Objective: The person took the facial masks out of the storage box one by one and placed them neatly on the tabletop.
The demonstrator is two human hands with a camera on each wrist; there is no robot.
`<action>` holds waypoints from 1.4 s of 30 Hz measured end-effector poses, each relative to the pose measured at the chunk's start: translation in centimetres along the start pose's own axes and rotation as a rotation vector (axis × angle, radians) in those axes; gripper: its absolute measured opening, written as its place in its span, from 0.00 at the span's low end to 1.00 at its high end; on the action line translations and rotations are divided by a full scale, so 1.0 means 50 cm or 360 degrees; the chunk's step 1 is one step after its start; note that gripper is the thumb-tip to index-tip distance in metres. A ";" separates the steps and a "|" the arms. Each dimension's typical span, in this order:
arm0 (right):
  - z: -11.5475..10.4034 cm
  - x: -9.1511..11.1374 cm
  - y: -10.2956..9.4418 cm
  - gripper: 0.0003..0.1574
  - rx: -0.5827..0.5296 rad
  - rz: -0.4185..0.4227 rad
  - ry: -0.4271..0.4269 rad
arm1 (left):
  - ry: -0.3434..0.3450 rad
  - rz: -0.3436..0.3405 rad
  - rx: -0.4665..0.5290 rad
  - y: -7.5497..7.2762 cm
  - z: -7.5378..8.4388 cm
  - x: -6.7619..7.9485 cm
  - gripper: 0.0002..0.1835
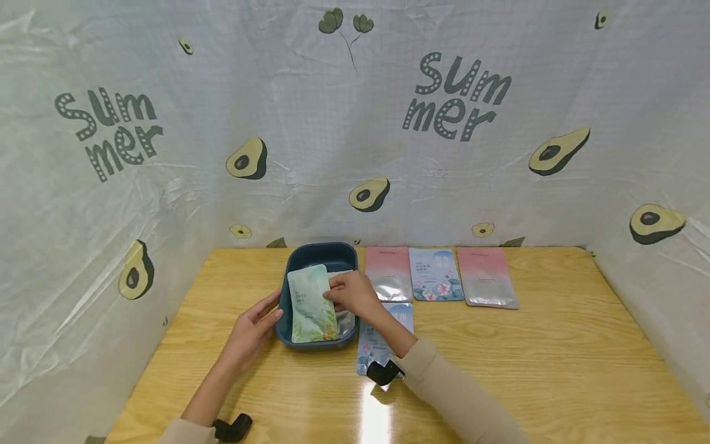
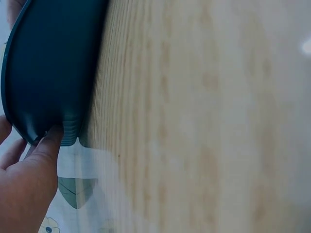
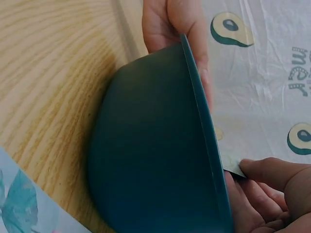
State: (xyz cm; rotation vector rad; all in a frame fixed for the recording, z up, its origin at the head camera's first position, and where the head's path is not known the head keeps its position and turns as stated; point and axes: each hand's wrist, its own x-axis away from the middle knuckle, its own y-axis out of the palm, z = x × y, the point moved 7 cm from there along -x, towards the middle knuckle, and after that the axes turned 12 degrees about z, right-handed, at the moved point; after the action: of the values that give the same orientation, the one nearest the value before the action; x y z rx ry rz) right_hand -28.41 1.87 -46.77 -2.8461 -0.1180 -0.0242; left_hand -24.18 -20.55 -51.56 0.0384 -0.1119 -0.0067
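A dark blue plastic basin [image 1: 318, 346] sits on the table's left half, with green-white flat packets and a silvery one inside. My right hand [image 1: 352, 292] reaches over its right rim and pinches the edge of a pale green sheet-mask packet [image 1: 312, 302], which lies tilted over the basin. In the right wrist view the thumb [image 3: 272, 171] presses on the packet's corner, the fingers curled below. With my left hand [image 1: 249, 333] I hold the basin's left side; the left wrist view has the thumb [image 2: 46, 148] against the outer wall near the rim.
Right of the basin lie a pink-silver packet [image 1: 388, 271], a blue floral packet [image 1: 436, 274] and another pink-silver packet [image 1: 487, 277] in a row. A second blue packet [image 1: 370, 345] lies partly under my right forearm. A printed curtain [image 1: 310, 123] encloses the wooden table [image 1: 554, 370].
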 end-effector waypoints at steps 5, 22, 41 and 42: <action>0.004 0.003 -0.008 0.19 -0.0144 0.0087 0.0043 | -0.0002 -0.0007 0.0003 0.005 -0.001 -0.001 0.33; 0.020 0.012 -0.053 0.16 -0.0536 0.0040 0.0189 | -0.0028 0.0032 0.0002 -0.003 -0.005 0.011 0.34; 0.030 0.028 -0.136 0.23 -0.0550 0.0023 0.0010 | 0.0002 0.0031 0.0011 0.002 0.003 0.010 0.33; 0.030 0.029 -0.141 0.23 -0.0551 0.0024 0.0010 | 0.0002 0.0023 0.0021 0.004 0.003 0.009 0.33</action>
State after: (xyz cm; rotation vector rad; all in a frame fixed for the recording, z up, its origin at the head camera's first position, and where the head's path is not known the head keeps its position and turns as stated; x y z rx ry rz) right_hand -27.56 9.12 -46.13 -3.1921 -0.0996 -0.0556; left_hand -23.73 -20.38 -51.33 0.0509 -0.1110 0.0083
